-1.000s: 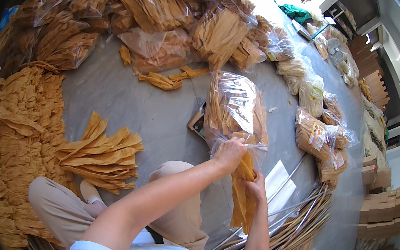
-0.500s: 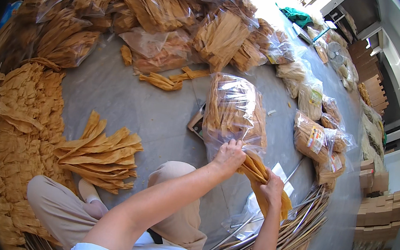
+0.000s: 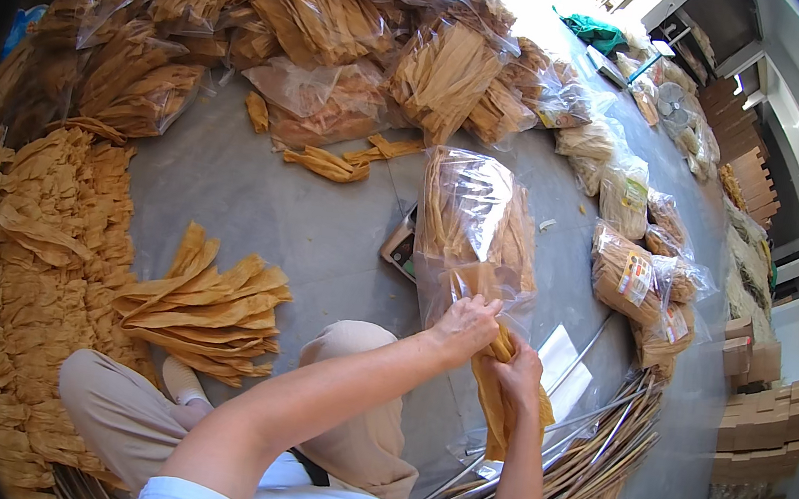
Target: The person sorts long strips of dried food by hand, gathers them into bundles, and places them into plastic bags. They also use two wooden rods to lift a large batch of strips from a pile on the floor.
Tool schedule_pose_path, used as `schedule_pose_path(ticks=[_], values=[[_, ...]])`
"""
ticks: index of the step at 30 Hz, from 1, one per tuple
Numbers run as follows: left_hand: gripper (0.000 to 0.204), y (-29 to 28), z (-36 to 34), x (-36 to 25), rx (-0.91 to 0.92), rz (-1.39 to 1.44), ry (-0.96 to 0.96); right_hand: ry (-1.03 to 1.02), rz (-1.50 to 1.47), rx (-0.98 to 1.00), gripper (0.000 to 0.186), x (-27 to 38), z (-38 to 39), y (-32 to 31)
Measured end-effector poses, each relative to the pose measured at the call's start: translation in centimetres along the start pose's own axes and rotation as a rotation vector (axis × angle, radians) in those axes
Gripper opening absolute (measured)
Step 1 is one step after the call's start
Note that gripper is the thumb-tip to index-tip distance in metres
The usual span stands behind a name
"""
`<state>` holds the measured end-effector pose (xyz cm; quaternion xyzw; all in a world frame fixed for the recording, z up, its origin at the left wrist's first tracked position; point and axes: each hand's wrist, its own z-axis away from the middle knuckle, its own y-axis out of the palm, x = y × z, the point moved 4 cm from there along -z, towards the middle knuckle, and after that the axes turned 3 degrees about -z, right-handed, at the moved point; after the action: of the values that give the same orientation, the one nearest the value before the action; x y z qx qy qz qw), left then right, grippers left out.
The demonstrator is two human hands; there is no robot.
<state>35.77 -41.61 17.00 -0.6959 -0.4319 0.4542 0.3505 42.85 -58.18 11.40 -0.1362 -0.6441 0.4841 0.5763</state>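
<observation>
My left hand (image 3: 468, 329) is closed at the mouth of a large clear bag (image 3: 475, 214) packed with dried tan strips, gripping a bundle of yellowish, leathery strips (image 3: 500, 419) there. Just below and to the right, my right hand (image 3: 517, 371) is closed around the same bundle, whose lower ends hang past my wrist. The bag rests on or over a small scale (image 3: 398, 247), mostly hidden beneath it. Left of my knees lies a loose fanned heap of similar strips (image 3: 200, 309).
Piled bags of strips (image 3: 318, 22) arc across the back; more bags (image 3: 623, 279) line the right. A dense mat of strips (image 3: 31, 292) covers the left. Long sticks (image 3: 595, 447) and a white sheet (image 3: 568, 352) lie at my right; cardboard stacks (image 3: 771, 420) stand beyond.
Since half a second ago my left hand has moved slightly down and right, and my right hand left. The strip bundle hangs more upright than then.
</observation>
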Motion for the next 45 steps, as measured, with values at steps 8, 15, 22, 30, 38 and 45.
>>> schedule_pose_path(ticks=[8, 15, 22, 30, 38, 45], values=[[0.019, 1.1, -0.5, -0.4, -0.038, 0.172, 0.048, 0.328, -1.111, 0.166, 0.049, -3.1, 0.8, 2.1], [0.02, 0.8, -0.7, -0.2, -0.032, 0.231, 0.017, 0.107, -1.052, 0.22, 0.048, -1.5, -1.6, 5.1], [0.019, 0.5, -0.5, 0.1, -0.009, 0.25, 0.004, 0.043, -0.989, 0.249, 0.053, -1.1, -2.5, 5.1], [0.02, -0.4, -0.7, 0.0, -0.098, 0.188, -0.048, 0.193, -1.354, 0.286, 0.058, -2.5, -0.4, 5.0], [0.023, 0.2, -0.5, 0.1, -0.041, 0.247, -0.048, 0.115, -0.978, 0.244, 0.046, -1.4, -5.1, 6.1], [0.021, 0.6, -0.2, -0.4, 0.031, 0.209, 0.1, -0.206, -0.645, 0.032, 0.041, 0.8, -9.0, 6.0]])
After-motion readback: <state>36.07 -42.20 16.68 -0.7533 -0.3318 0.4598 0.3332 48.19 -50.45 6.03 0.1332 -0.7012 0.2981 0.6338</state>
